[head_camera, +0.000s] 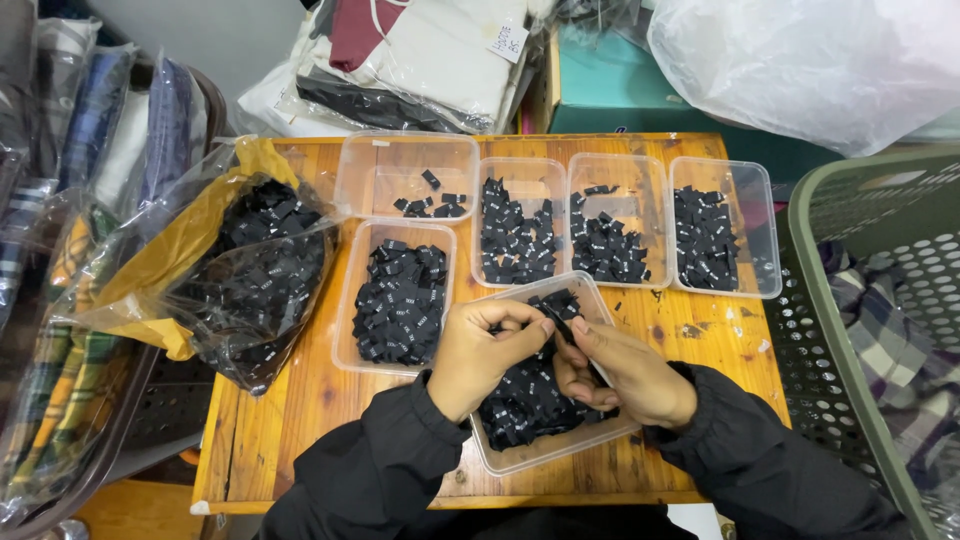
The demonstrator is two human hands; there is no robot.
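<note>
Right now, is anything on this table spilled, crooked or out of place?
Yes, small things. A few black labels lie loose on the wooden table, outside the clear trays. The near tray under both hands sits askew and overhangs the table edge. Nothing looks damaged.

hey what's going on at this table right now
A person in black sleeves is working over a clear plastic tub full of small black fabric labels. The left hand and right hand meet above it, pinching a single label between the fingertips. Five more clear tubs on the wooden table hold sorted black labels, one nearly empty. An open plastic bag of labels lies at the left, and a green basket stands at the right.
</note>
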